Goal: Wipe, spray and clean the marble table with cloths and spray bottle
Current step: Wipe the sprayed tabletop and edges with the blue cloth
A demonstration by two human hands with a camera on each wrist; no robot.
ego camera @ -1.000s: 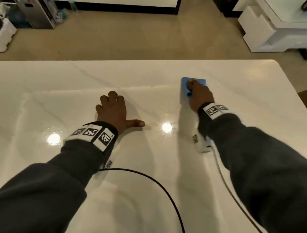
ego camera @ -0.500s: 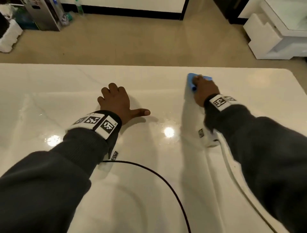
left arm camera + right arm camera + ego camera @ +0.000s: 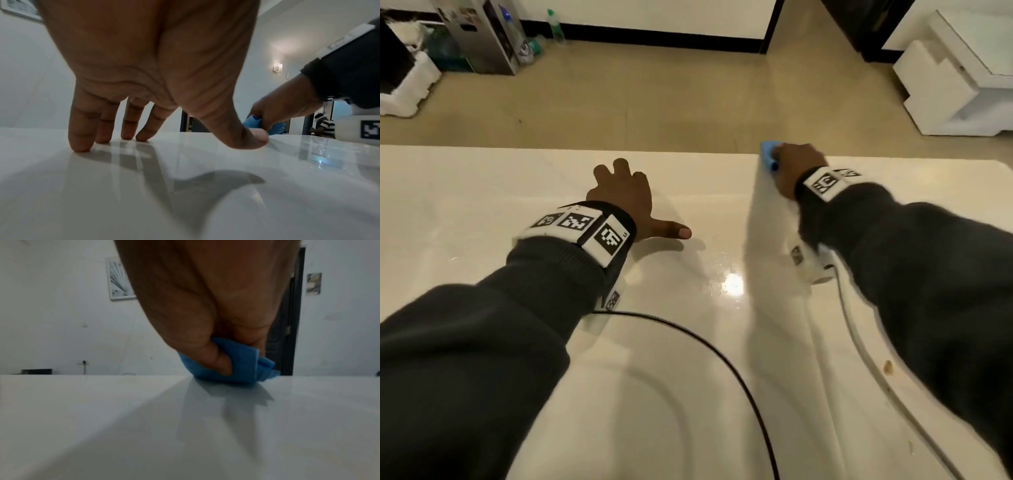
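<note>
My right hand (image 3: 796, 168) grips a folded blue cloth (image 3: 768, 154) and presses it on the white marble table (image 3: 482, 192) right at the far edge. The right wrist view shows the thumb tucked into the blue cloth (image 3: 244, 361), which bunches under the palm. My left hand (image 3: 626, 195) lies spread on the table, fingertips (image 3: 80, 146) down and thumb stretched to the right, holding nothing. In the left wrist view, the cloth (image 3: 254, 123) peeks out beyond the thumb. No spray bottle is in sight.
A black cable (image 3: 722, 356) curves across the near table from my left wrist, and a white cable (image 3: 859, 335) runs from the right. A small brown spot (image 3: 888, 367) sits by my right sleeve. Beyond the table are beige floor, a white cabinet (image 3: 959, 82) and bottles (image 3: 554, 27).
My right hand has pushed the blue cloth away from me, from mid-table up to the far edge. The left hand stays planted in the same place.
</note>
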